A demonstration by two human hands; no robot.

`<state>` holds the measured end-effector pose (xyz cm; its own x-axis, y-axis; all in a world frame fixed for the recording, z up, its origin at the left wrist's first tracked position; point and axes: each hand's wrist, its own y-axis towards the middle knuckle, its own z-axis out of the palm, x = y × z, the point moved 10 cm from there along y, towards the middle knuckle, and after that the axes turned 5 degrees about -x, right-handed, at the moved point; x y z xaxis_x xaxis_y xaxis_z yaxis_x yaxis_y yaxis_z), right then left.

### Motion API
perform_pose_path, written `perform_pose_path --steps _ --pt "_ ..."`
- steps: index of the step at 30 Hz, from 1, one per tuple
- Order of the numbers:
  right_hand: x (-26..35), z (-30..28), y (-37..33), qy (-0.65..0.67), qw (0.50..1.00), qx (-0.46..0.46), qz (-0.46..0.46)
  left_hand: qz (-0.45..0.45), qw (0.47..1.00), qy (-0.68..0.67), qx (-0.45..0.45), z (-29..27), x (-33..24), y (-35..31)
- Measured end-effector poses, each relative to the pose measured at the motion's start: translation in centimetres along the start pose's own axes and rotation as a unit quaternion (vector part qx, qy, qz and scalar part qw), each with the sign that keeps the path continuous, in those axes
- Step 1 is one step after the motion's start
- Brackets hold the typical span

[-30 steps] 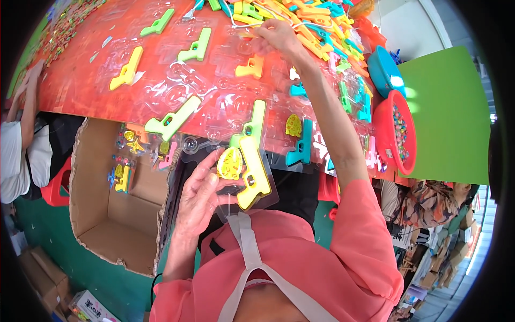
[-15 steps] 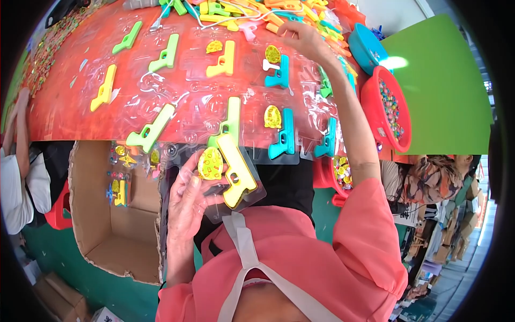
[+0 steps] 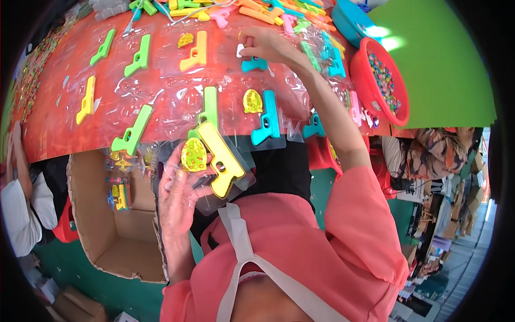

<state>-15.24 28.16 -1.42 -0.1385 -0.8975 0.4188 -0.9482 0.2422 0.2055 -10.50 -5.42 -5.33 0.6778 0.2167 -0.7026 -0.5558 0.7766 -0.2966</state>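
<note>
The left hand [image 3: 179,201] is holding a clear tray [image 3: 241,185] by its left edge, just below the middle of the frame. In it a yellow gun [image 3: 219,161] and a yellow disc [image 3: 193,154] are lying side by side. The right hand [image 3: 263,44] is reaching to the upper middle with fingers bunched over a blue gun [image 3: 254,64]. A white piece [image 3: 240,51] is showing at its fingertips; whether they are gripping it, I cannot tell.

The filling is looking only partly done. On the table [image 3: 51,123], an orange gun [image 3: 196,51] above centre and a second blue gun [image 3: 266,119] right of centre are each lying with a disc. Along the left and centre, four green guns [image 3: 132,130] and another yellow gun [image 3: 86,100] are showing no disc, so these trays are seemingly wanting more. Packs [image 3: 119,193] holding several coloured parts are lying in the box [image 3: 123,231] at lower left, apparently the furthest along; much of the box is standing unfilled. Plenty of stock is remaining: a pile [image 3: 257,12] of guns at the top, and balls [image 3: 383,78] filling the red bowl [image 3: 399,110] at upper right.
</note>
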Motion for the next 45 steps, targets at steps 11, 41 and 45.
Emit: perform_pose_path --steps 11,41,45 --pt "3.1 -17.5 -12.7 0.193 0.952 -0.17 0.167 0.039 0.994 0.009 -0.101 -3.1 0.5 -1.0" --pt "4.0 -14.2 -28.3 0.15 0.924 -0.32 0.143 -0.078 0.993 0.013 0.091 10.4 7.3 1.3" --pt "15.9 -8.7 -21.9 0.109 0.973 -0.163 -0.122 -0.079 0.992 -0.012 0.093 9.4 7.1 1.2"
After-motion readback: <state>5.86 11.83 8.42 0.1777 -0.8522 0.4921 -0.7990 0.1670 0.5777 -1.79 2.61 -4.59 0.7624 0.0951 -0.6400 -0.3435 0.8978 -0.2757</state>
